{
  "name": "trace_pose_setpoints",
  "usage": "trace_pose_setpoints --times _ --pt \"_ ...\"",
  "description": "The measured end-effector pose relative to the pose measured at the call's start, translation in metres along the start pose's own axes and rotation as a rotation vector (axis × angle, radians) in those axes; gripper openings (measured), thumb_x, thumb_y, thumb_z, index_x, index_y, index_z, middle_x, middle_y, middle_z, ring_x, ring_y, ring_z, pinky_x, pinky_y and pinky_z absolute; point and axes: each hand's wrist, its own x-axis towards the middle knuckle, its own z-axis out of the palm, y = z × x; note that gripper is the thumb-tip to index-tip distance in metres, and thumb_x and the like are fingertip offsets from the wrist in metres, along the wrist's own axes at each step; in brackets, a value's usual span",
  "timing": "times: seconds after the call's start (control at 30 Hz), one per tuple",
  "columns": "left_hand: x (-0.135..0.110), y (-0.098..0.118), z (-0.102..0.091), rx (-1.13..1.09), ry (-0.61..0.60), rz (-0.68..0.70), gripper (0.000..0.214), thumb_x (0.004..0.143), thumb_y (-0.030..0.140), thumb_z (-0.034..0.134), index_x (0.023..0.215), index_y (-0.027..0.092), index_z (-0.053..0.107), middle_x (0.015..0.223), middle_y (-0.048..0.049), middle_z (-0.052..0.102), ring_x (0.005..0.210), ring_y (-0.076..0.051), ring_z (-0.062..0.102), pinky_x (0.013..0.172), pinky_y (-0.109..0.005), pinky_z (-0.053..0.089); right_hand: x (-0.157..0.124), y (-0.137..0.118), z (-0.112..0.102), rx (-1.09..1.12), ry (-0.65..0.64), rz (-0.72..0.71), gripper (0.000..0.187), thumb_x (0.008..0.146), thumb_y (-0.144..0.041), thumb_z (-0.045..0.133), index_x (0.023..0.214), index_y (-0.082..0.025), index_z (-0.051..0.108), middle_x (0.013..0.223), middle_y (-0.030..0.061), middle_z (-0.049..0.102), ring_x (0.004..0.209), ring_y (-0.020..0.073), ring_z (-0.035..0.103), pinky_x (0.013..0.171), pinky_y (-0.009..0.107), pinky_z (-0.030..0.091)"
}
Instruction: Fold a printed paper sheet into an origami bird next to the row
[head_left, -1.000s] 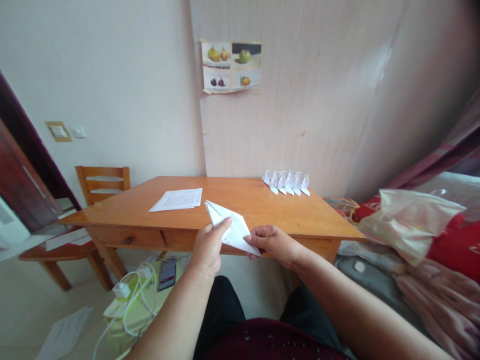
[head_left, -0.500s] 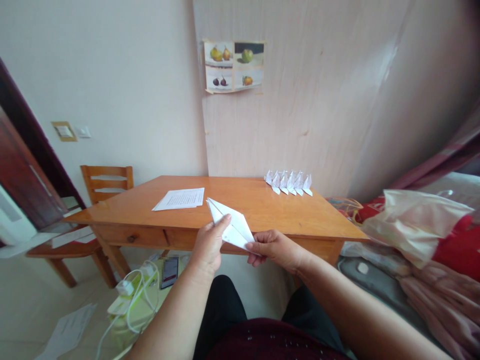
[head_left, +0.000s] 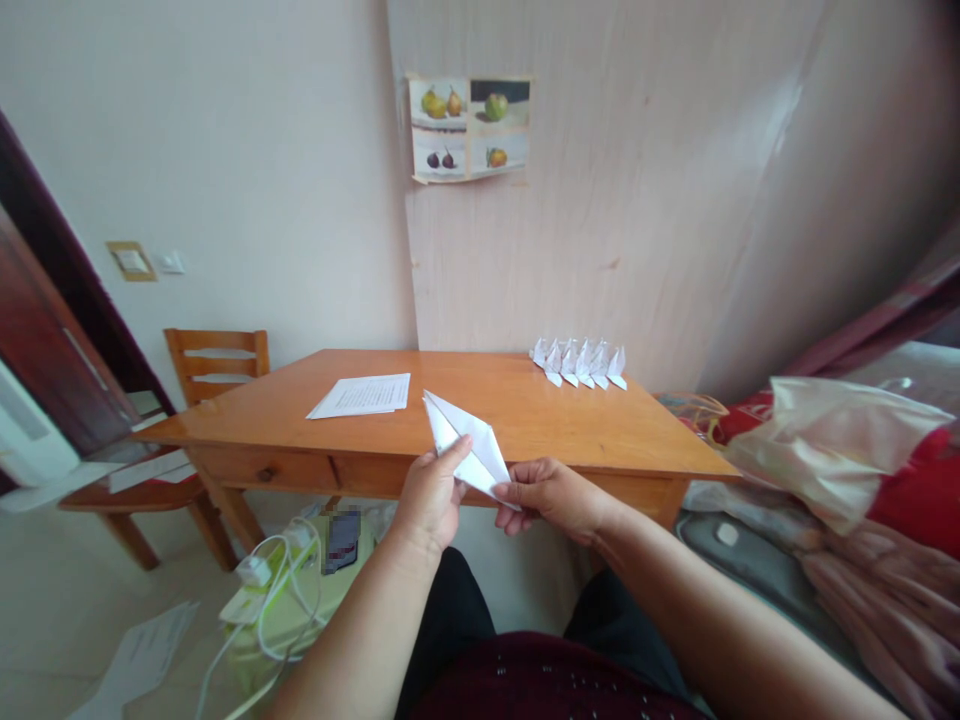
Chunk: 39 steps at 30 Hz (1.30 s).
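Note:
A folded piece of white paper (head_left: pixel 480 450), kite-shaped with a long crease, is held between both hands in front of the table's near edge. My left hand (head_left: pixel 435 495) grips its lower left side, thumb lying on top and fingers underneath. At the lower right tip, my right hand (head_left: pixel 536 493) pinches the paper between thumb and fingers. Several folded white paper figures (head_left: pixel 577 362) stand in a group at the table's back right. A stack of printed sheets (head_left: pixel 360 396) lies on the table to the left.
The wooden table (head_left: pixel 262 400) has drawers along its front. A wooden chair (head_left: pixel 217 365) stands at its left. Below are a green stool (head_left: pixel 300 620) with white cables and a phone (head_left: pixel 343 540). Bags (head_left: pixel 840 430) and cloth are piled at the right.
The folded paper has turned slightly, its far tip shifting right. My left hand has moved a little to the right with it; my right hand keeps its pinch.

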Motion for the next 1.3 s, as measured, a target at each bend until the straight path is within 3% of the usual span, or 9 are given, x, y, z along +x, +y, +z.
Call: trace_pose_setpoints --times 0.37,0.73,0.97,1.1,1.2,1.3 --pt "0.008 0.002 -0.007 0.031 0.026 -0.042 0.039 0.066 0.025 0.083 0.101 0.012 0.071 0.106 -0.0133 0.073 0.086 -0.023 0.069 0.069 -0.030 0.056 0.003 0.010 -0.004 0.003 -0.085 0.051 0.036 0.079 -0.047 0.074 0.089 -0.013 0.067 0.071 0.0044 0.073 0.059 0.0111 0.066 0.055 0.021 0.046" --pt "0.010 0.004 -0.010 0.046 0.070 -0.039 0.040 0.065 0.028 0.085 0.098 0.011 0.071 0.101 -0.0119 0.073 0.083 -0.020 0.068 0.067 -0.027 0.054 0.002 0.020 -0.002 -0.090 -0.083 0.054 0.043 0.086 -0.057 0.064 0.074 -0.015 0.062 0.054 0.0004 0.065 0.044 0.0095 0.058 0.045 0.020 0.042" --pt "0.006 0.005 -0.011 0.135 0.031 0.019 0.044 0.064 0.033 0.086 0.097 0.008 0.072 0.093 -0.0135 0.074 0.079 -0.021 0.069 0.069 -0.028 0.053 -0.002 0.032 0.000 -0.019 -0.125 0.018 0.038 0.084 -0.053 0.068 0.085 -0.015 0.063 0.068 0.0035 0.071 0.056 0.0116 0.063 0.055 0.023 0.045" --pt "0.000 0.009 -0.016 0.267 -0.031 0.086 0.045 0.071 0.040 0.082 0.101 0.007 0.073 0.091 -0.0146 0.075 0.083 -0.023 0.070 0.074 -0.029 0.053 -0.008 0.040 -0.008 -0.113 -0.135 0.078 0.039 0.085 -0.054 0.066 0.086 -0.015 0.065 0.073 0.0054 0.072 0.061 0.0134 0.065 0.058 0.025 0.044" --pt "-0.007 0.011 -0.017 0.387 -0.089 0.102 0.047 0.075 0.043 0.078 0.104 0.007 0.072 0.090 -0.0145 0.076 0.079 -0.023 0.070 0.073 -0.031 0.053 -0.010 0.037 -0.021 -0.193 -0.045 0.061 0.039 0.084 -0.055 0.066 0.083 -0.015 0.065 0.076 0.0056 0.072 0.063 0.0141 0.064 0.061 0.027 0.045" --pt "-0.014 0.012 -0.016 0.474 -0.153 0.126 0.044 0.079 0.045 0.073 0.105 0.009 0.073 0.095 -0.0144 0.076 0.083 -0.025 0.069 0.077 -0.033 0.052 -0.010 0.023 -0.032 -0.217 0.110 -0.076 0.040 0.087 -0.056 0.062 0.090 -0.016 0.067 0.081 0.0053 0.071 0.069 0.0151 0.063 0.066 0.029 0.046"
